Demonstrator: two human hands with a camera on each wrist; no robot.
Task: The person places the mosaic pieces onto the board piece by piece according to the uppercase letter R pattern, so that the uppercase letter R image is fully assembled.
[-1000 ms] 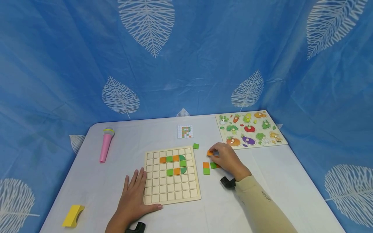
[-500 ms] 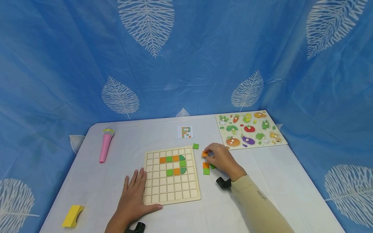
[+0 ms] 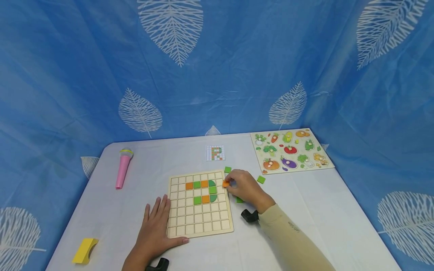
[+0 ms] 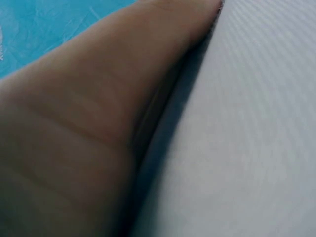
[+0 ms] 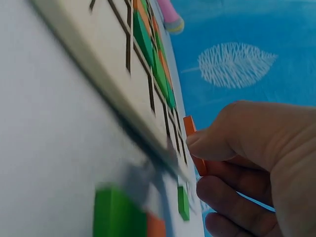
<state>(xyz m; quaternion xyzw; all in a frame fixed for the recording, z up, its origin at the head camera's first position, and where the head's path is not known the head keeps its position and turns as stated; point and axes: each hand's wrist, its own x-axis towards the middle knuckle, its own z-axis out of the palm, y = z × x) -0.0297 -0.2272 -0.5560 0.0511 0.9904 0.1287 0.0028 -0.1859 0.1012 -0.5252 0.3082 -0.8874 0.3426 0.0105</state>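
A wooden grid board lies mid-table, with orange, green and rounded dark-green tiles set in its upper cells. My left hand rests flat with fingers spread along the board's left edge, its thumb by the near corner. In the left wrist view that hand is a close blur beside the white cloth. My right hand pinches an orange square tile at the board's right edge. The right wrist view shows this orange tile between thumb and fingers, raised above the board.
Loose green tiles lie right of the board, some partly hidden under my right hand. A small pattern card sits behind it. A vegetable puzzle board is at back right; a pink toy microphone and yellow block at left.
My right hand has carried the orange tile leftward from the loose tiles to the board's right edge, uncovering a green tile near the puzzle. My left hand has stayed put.
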